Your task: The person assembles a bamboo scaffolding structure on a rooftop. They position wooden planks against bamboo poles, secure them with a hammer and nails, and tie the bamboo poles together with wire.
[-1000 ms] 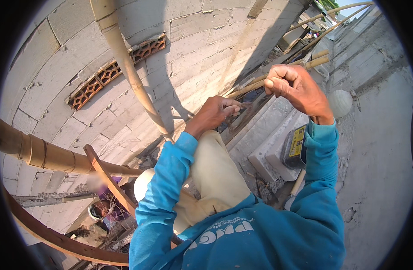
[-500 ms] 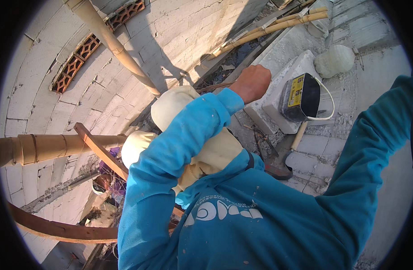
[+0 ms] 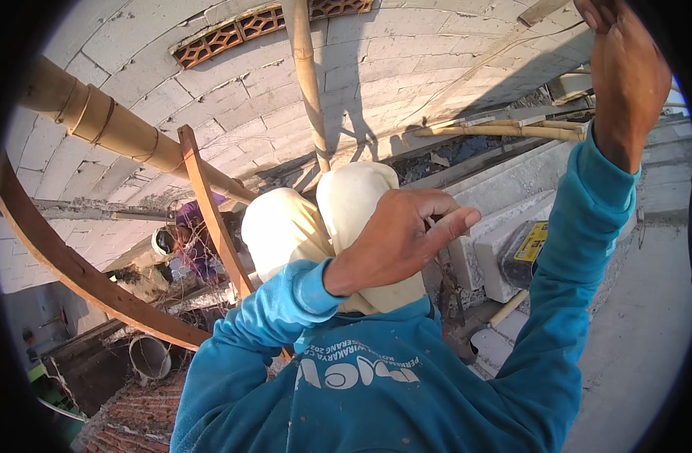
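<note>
My left hand (image 3: 406,238) is in front of my knees, its fingers curled and the thumb pressed toward them. A small pale bit shows between thumb and fingers, too small to name. Raised at the upper right is my right hand (image 3: 627,79), with its fingers bent together at the picture's edge; what they hold, if anything, I cannot make out. A black bucket (image 3: 521,253) with a yellow label is partly hidden behind my right sleeve. It stands against pale blocks (image 3: 467,260). My knees in cream trousers (image 3: 361,196) are bent beneath my left hand.
A bamboo pole (image 3: 304,75) rises before the block wall (image 3: 429,68), and a thicker one (image 3: 127,136) crosses at left. A wooden plank (image 3: 210,208) and a curved-looking beam (image 3: 74,272) lie nearby. Below at left is another person in purple (image 3: 195,234), near a pail (image 3: 150,357).
My left hand has come back toward my knees. My right hand, out of sight before, is now raised at upper right. The view has turned, showing more of the lower left.
</note>
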{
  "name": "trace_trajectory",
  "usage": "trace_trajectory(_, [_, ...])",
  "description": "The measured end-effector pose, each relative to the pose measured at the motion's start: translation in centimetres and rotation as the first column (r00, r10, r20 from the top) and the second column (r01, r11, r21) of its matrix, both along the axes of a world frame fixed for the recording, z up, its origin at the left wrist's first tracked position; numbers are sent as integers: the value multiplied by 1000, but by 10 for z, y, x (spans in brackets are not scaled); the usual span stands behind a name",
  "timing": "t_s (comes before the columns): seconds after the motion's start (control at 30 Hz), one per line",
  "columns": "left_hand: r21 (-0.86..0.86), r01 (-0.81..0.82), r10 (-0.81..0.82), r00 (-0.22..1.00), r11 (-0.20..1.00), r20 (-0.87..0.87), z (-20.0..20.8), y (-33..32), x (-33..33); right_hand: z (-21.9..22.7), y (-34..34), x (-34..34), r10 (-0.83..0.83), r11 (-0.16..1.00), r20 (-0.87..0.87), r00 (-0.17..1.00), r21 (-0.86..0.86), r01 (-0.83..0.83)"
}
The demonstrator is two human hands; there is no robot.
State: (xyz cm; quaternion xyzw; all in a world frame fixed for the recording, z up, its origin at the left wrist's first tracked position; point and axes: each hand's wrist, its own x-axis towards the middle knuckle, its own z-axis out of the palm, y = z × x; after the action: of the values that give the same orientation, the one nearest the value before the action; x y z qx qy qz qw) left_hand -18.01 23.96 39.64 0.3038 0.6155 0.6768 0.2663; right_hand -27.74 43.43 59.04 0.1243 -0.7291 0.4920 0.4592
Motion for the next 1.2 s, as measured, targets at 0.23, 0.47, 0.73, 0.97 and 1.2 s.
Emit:
trace_trajectory(0.23, [565,-426,102,852,707,514,22,-40,-99,-139,-120,10,308,839,-11,951,-468,-278])
trace_trajectory(0.47, [410,-846,437,528,340,728,-11,-92,-141,-225,-124,57,358,925,520,776,-83,-371])
trace_trajectory(0.73, [386,-896,451,443,219,775,-35,-116,-157,-243,-110,50,327,868,683,653,56,-494])
trace_trajectory(0.97, [298,-950,436,310,96,845,-43,-123,-168,-266,-116,30,336,832,667,665,120,-541])
trace_trajectory(1.2, [335,-941,418,326,54,848,-58,-138,-171,-260,-116,-8,319,673,704,635,304,-674])
